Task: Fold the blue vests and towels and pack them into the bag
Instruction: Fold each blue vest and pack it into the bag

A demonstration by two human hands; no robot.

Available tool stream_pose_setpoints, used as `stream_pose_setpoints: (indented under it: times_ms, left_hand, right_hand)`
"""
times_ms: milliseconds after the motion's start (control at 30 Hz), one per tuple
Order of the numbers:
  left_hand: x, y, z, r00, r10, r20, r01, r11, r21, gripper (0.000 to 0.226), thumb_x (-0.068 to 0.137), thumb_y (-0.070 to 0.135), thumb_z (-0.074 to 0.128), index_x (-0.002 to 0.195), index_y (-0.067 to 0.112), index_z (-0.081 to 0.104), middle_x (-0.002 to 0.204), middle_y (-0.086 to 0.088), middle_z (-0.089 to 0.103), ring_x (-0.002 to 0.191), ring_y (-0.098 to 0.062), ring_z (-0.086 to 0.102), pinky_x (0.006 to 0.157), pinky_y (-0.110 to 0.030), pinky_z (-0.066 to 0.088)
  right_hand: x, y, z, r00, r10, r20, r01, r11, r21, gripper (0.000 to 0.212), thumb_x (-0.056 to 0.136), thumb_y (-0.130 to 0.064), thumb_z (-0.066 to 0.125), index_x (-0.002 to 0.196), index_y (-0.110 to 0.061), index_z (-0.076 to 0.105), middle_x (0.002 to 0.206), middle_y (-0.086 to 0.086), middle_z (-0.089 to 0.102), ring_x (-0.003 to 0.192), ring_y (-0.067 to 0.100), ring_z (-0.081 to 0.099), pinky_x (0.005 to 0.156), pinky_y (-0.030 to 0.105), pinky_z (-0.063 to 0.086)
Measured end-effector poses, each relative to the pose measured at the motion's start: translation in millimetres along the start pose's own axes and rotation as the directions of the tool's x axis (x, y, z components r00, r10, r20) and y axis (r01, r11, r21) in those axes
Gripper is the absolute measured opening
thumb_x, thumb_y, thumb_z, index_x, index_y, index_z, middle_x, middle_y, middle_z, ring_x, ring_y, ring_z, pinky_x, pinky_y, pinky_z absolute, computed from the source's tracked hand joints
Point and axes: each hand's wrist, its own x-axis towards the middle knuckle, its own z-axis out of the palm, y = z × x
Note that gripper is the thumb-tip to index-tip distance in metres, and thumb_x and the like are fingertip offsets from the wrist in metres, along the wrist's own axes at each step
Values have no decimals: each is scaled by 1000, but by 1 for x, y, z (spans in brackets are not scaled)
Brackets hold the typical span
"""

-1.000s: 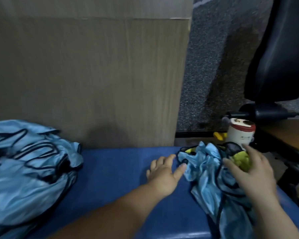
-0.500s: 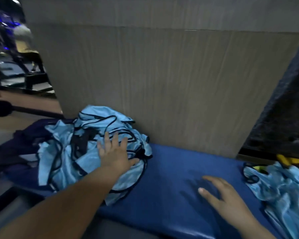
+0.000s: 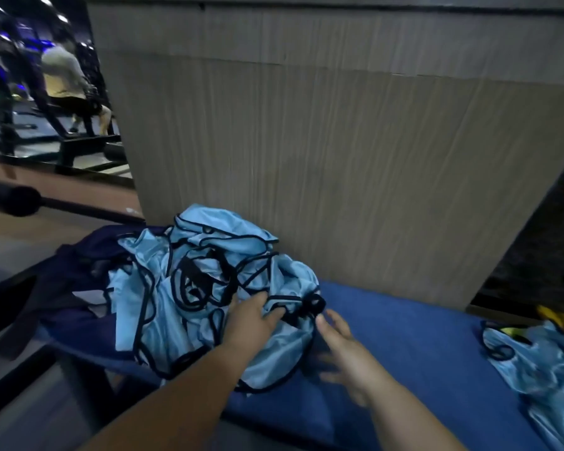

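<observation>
Where my left hand (image 3: 251,323) is: on the right side of the pile of blue vests (image 3: 189,288), with the forearm reaching in from the lower left.
Left hand grip: fingers curled into a fold of the light-blue cloth and holding it, thumb up against the fabric.
Right hand (image 3: 342,349): open and holding nothing. The fingers are spread and blurred, and one fingertip is just beside the black trim at the pile's right edge.
Pile of blue vests: a crumpled, unfolded heap of shiny light-blue cloth with black piping looping all over it. It lies on the left part of the tabletop (image 3: 404,336), up against the panel behind.
Second heap of vests (image 3: 541,362): the same light blue, also rumpled, at the far right of the tabletop — well apart from the first pile.
Tabletop: covered in deep blue, and bare between the two heaps.
Dark navy cloth (image 3: 79,278): bunched at the tabletop's left end, partly under the pile — I cannot tell what it is.
Wood-grain panel (image 3: 339,174): stands upright right behind the tabletop.
Yellow object (image 3: 557,317): behind the second heap, too small to make out.
Background left: a person (image 3: 66,76) among dark frames and bars, blurred.
</observation>
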Motion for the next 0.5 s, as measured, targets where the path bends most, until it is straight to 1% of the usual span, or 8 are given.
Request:
stream_pose_setpoints:
  times_ms: [33,100,200,267,333,400,433,500]
  left_hand:
    - [-3,11,4,999,21,28,-18,993,-113,32,84,50,61,106,26,65,113,7,65,117,-16,51,102,-37,44]
    - [-12,37,11,990,57,125,-4,919,-393,32,84,47,63,109,27,65,109,9,69,106,-11,62,97,-41,50]
    - [-28,72,21,950,97,296,78,846,-528,23,88,39,64,109,29,63,104,8,72,97,-7,67,93,-40,53]
    - [-36,88,28,909,151,389,87,844,-530,23,89,45,62,107,31,63,103,10,71,96,-4,67,93,-35,53]
    - [-40,101,35,884,188,428,40,882,-470,26,89,52,58,94,26,60,91,12,67,85,-1,63,84,-28,51]
    - [-40,110,43,899,233,371,-98,932,-348,39,90,59,50,82,21,55,77,11,58,74,-4,56,74,-29,46]
    - [-38,112,47,914,265,307,-176,942,-287,44,89,65,43,82,24,55,76,11,57,76,-6,56,74,-31,46]
    - [-33,113,56,944,283,169,-257,953,-161,54,83,74,29,91,32,61,88,13,62,90,-9,57,84,-35,46]
  right_hand:
    - [0,-1,2,997,65,40,-70,989,128,85,63,-77,58,139,-50,32,138,-13,48,125,25,53,98,51,48]
    - [0,-4,2,982,124,145,-171,909,381,80,68,-79,58,136,-35,50,133,0,61,116,31,62,93,54,50]
    - [-9,-12,-10,981,84,175,-177,763,622,74,82,-71,49,118,-10,70,121,19,67,107,35,67,95,50,48]
    - [-16,-13,-22,996,50,73,-87,713,696,68,84,-62,55,115,-4,71,120,22,66,109,37,66,101,50,45]
    - [-16,-7,-37,997,62,-36,-17,694,720,53,85,-45,63,114,-1,70,116,24,68,107,37,67,99,49,47]
    - [-15,-1,-54,975,119,-187,43,727,686,48,76,-27,73,115,1,68,110,25,69,101,39,68,91,49,53]
    - [-17,0,-64,951,131,-280,86,757,648,50,73,-19,77,118,1,64,106,25,70,97,40,69,87,51,55]
    - [-21,4,-88,848,139,-511,198,812,549,46,77,-4,74,118,-6,51,99,25,68,89,42,69,81,57,56]
